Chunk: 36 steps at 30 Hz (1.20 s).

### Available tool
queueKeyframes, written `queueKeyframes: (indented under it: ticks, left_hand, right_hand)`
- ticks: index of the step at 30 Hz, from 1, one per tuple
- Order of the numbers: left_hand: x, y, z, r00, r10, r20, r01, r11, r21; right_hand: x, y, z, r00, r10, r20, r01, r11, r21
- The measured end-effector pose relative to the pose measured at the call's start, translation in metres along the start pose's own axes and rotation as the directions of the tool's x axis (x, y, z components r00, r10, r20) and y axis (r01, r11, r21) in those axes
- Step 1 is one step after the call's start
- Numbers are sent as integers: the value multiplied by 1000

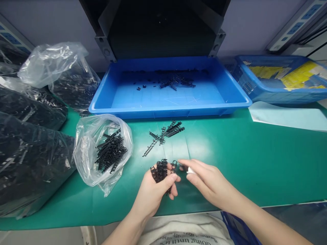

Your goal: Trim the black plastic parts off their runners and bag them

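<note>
My left hand [157,190] is wrapped round a bunch of black plastic parts [160,171] with ring-shaped ends, low in the middle of the view. Just to its right, my right hand [206,180] has its thumb and fingers round a small white item [190,170]; a dark bit shows by the fingertips, too blurred to name. Between the two hands one black ringed part [174,164] stands out from the bunch. Beyond them, a loose pile of black strips [160,136] lies on the green table [242,153].
An open plastic bag [84,156] of black strips stands left of the hands. Behind is a blue tray [168,110] with black parts. Filled bags [30,170] line the left. A blue basket [276,93] and a pale sheet [288,115] are at the right.
</note>
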State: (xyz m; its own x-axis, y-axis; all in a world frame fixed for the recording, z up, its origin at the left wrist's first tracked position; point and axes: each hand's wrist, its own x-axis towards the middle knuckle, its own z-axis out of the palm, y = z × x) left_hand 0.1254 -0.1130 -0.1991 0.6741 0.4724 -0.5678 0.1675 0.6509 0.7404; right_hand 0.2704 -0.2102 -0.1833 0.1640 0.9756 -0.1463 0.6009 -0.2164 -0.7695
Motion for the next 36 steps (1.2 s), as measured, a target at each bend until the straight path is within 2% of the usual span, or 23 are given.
queueKeyframes:
  ticks: [3,13,18,27,33,36]
  left_hand:
    - [1,-1,-1,999,20,39,-21,1000,22]
    - [-1,-2,0,999,30,32,-32,998,48]
    - [0,-2,1,1000,25,15,-26,998,56]
    - [-2,-5,1,996,79,-44,-68,974,215]
    - [-4,-3,6,991,67,-113,-39,973,227]
    - [-4,-7,5,992,61,-111,-39,980,198]
  right_hand:
    - [-7,-3,4,998,-55,39,56,998,-42]
    - [-8,-7,8,989,-150,-11,143,962,-234]
    - [-9,-9,11,982,-176,-66,150,945,-290]
    - [-11,-10,18,971,-186,-150,133,942,-309]
    - [-11,-12,26,966,-176,-192,113,947,-302]
    - [-12,-12,28,963,-175,-206,108,948,-301]
